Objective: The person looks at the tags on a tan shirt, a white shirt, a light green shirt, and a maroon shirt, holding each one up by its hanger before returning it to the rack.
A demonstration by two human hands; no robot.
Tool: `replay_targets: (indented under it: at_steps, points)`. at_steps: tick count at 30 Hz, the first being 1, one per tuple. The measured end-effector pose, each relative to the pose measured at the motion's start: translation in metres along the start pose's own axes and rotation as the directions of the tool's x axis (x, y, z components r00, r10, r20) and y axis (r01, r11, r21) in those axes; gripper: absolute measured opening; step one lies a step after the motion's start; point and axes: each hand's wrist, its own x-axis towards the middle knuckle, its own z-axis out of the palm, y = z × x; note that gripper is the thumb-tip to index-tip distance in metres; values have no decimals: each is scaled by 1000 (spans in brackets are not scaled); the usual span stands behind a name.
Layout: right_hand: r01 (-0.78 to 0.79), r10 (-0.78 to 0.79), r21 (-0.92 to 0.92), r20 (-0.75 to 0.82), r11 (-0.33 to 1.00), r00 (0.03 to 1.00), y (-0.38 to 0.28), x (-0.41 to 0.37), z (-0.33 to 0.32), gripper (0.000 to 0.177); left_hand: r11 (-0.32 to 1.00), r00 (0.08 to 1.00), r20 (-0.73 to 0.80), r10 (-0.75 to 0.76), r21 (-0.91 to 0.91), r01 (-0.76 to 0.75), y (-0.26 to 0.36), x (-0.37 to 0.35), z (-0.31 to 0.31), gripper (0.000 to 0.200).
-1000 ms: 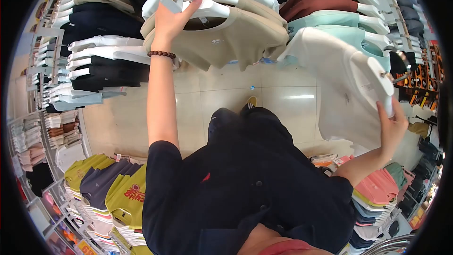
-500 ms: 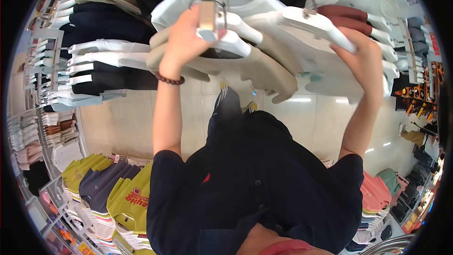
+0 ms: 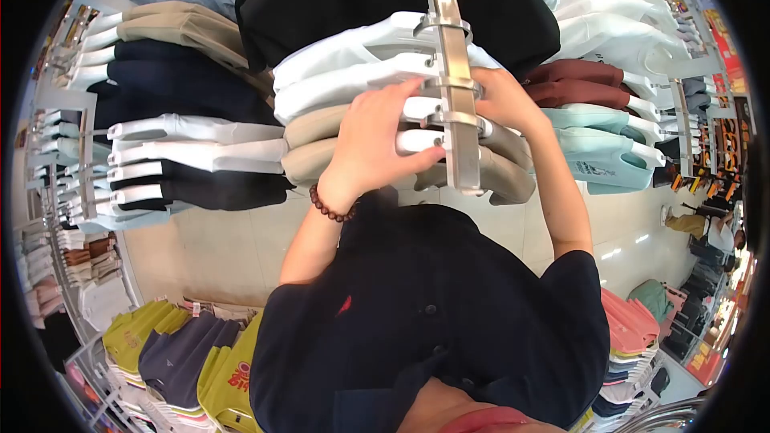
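A metal display rail comes toward me, hung with shirts on white hangers. My left hand is on the left side of the rail, its fingers and thumb closed around the front hangers of the beige shirts. On the rail's other side, my right hand rests against the same hangers, its fingertips hidden behind the rail. White shirts and a large black garment hang farther back.
Racks of dark and white shirts stand on the left, mint shirts and maroon shirts on the right. Folded yellow-green shirts lie low left, pink ones low right. A person is at far right.
The white hanger that my right hand held out to the right is no longer in it. Both hands are now at the rail, and the view has shifted so the rail sits farther right.
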Motion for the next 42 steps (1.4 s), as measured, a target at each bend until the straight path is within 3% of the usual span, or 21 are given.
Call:
replay_targets:
  at_steps: [1,3,5,7,9,11,17,20,22,23,25,27,28,29,32,33,34,35,36,39,42]
  points:
    - [-10,10,-1,-4,1000,1000,-4,3,-13,38,1000,1000,6,6,-6,-6,-4,1,-2,83]
    - [153,-133,153,-132,976,982,-18,8,-43,36,996,998,22,57,-66,-56,-13,0,-4,86]
    - [325,-197,176,-507,929,839,-29,26,-66,34,994,996,15,88,-70,-86,-18,-1,-7,87]
    - [157,-289,-258,-627,953,724,-26,51,-89,36,992,995,39,94,-91,-91,-21,-1,-11,88]
    - [158,-386,-387,-630,908,674,-40,72,-88,33,990,993,62,103,-98,-97,-23,0,-12,88]
    - [-60,-357,-498,-695,865,624,-52,85,-81,35,988,992,58,115,-114,-107,-26,1,-13,87]
    - [-162,-198,-424,-684,891,702,-58,92,-78,25,975,985,74,158,-171,-143,-30,2,-16,86]
    - [-67,-247,-412,-662,909,708,-65,81,-86,27,972,984,92,156,-190,-136,-29,2,-17,86]
    - [-78,-258,-385,-741,919,620,-71,75,-96,30,973,984,113,139,-198,-115,-28,1,-19,86]
    - [-57,-231,-345,-734,937,639,-72,72,-104,33,974,984,115,138,-198,-114,-29,1,-19,86]
    - [-119,-285,-428,-759,896,585,-71,65,-104,34,972,982,87,166,-181,-149,-29,0,-18,85]
    - [-163,-200,-358,-783,919,589,-36,56,-117,32,974,986,83,142,-189,-125,-30,-2,-19,84]
    - [-123,-250,-363,-815,924,523,-36,54,-118,33,976,990,80,118,-192,-101,-30,-5,-21,83]
    - [-252,-132,-312,-827,916,546,-35,45,-121,33,978,991,77,106,-188,-90,-31,-8,-21,83]
    - [-209,-166,-323,-825,923,540,-14,14,-119,34,985,992,-26,124,-121,-126,-28,-17,-21,70]
    - [-276,-117,-302,-840,913,530,-8,-3,-113,38,985,993,-32,117,-121,-120,-31,-23,-19,70]
    - [-340,-69,-278,-853,898,517,0,-21,-106,41,961,972,-111,205,-163,-222,-38,-31,-17,63]
    - [-291,-46,-216,-866,932,498,11,-41,-96,40,926,938,-191,288,-193,-324,-40,-38,-16,56]
    - [-318,7,-172,-870,932,493,19,-65,-85,38,920,927,-278,253,-227,-319,-31,-44,-19,41]
    - [-455,223,-55,-815,889,535,49,-146,-51,39,910,936,-324,137,-331,-248,-28,-77,-10,32]
    - [-562,444,97,-727,821,524,54,-211,-14,41,875,962,-272,-11,-468,-122,-15,-101,12,22]
